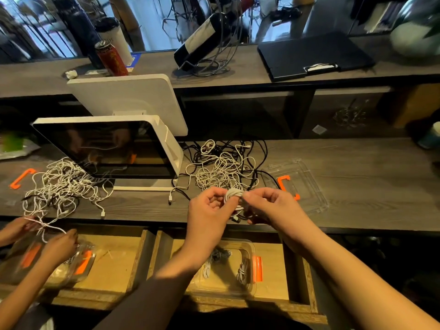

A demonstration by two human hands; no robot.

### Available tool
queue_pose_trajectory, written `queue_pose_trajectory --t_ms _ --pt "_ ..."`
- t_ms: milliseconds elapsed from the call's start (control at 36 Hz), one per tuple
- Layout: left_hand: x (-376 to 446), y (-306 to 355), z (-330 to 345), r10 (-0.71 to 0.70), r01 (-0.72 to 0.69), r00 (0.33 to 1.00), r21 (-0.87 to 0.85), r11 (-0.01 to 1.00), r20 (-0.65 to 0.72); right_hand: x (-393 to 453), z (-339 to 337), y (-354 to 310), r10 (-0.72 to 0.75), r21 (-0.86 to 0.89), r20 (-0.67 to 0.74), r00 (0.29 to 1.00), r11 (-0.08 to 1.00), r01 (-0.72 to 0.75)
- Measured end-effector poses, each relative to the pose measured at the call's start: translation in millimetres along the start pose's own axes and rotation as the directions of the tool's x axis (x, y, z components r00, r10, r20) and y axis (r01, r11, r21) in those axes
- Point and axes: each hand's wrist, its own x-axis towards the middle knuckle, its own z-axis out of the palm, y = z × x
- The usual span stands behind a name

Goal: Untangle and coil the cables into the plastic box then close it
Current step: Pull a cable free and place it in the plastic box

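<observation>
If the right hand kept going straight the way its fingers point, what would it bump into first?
The right hand points leftward, its fingertips already pinching the white coil. Just beyond that it would probably meet the left hand, which grips the same coil; depth is hard to judge.

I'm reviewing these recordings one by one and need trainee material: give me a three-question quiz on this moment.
1. True or false: the plastic box in the drawer below the counter already holds coiled cables.
2. What do the left hand and right hand hold between them? A) an orange clip B) a small white cable coil C) a red can
3. Where does the clear lid lie relative to the tangled cable pile?

Key:
1. True; a few small bundles lie inside.
2. B
3. On the counter, to the right of the pile.
</observation>
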Motion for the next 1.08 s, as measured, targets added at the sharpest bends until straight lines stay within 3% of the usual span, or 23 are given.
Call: queue_pose_trajectory --t_ms 139,278,361,444,583,750,833,889,972,1083 --pt "-2 -4 3 -0.007 0.007 1.0 -0.001 1.0 0.014 -3 -1 5 0.016 0.044 -0.07 0.997 0.999 -0.013" --pt "2 -6 -3 -0.027 0.025 0.988 0.015 1.0 0.154 -6 -10 1 0.07 0.08 0.028 0.997 0.994 -0.072" --pt "1 -6 -5 -0.128 0.17 0.958 -0.15 0.974 0.258 -8 -15 -2 0.08 0.076 0.103 0.992 0.993 -0.088" --pt "1 -8 -5 -0.241 0.347 0.916 -0.33 0.878 0.32 -9 -16 -4 0.055 0.042 0.125 0.991 0.997 -0.061" --pt "4 -7 -4 -0.304 0.496 0.852 -0.467 0.732 0.428 -10 -16 -7 -0.016 -0.041 0.13 0.991 0.999 0.022" --pt "13 -5 -9 -0.379 0.6 0.769 -0.377 0.705 0.515 -8 -17 -6 -0.062 -0.12 0.108 0.992 0.99 0.075" --pt "12 -4 -9 -0.448 0.63 0.744 -0.295 0.719 0.496 -8 -21 -8 -0.077 -0.157 0.133 0.988 0.983 0.098" --pt "8 1 -10 -0.489 0.588 0.771 -0.16 0.793 0.408 -8 -23 -10 -0.075 -0.202 0.175 0.982 0.973 0.111" --pt "1 6 -11 -0.434 0.45 0.85 0.017 0.893 0.297 -6 -26 -12 -0.083 -0.291 0.171 0.982 0.948 0.131" --pt "-1 7 -12 -0.392 0.362 0.878 0.156 0.919 0.275 -1 -19 1 -0.139 -0.451 0.144 0.98 0.872 0.19"
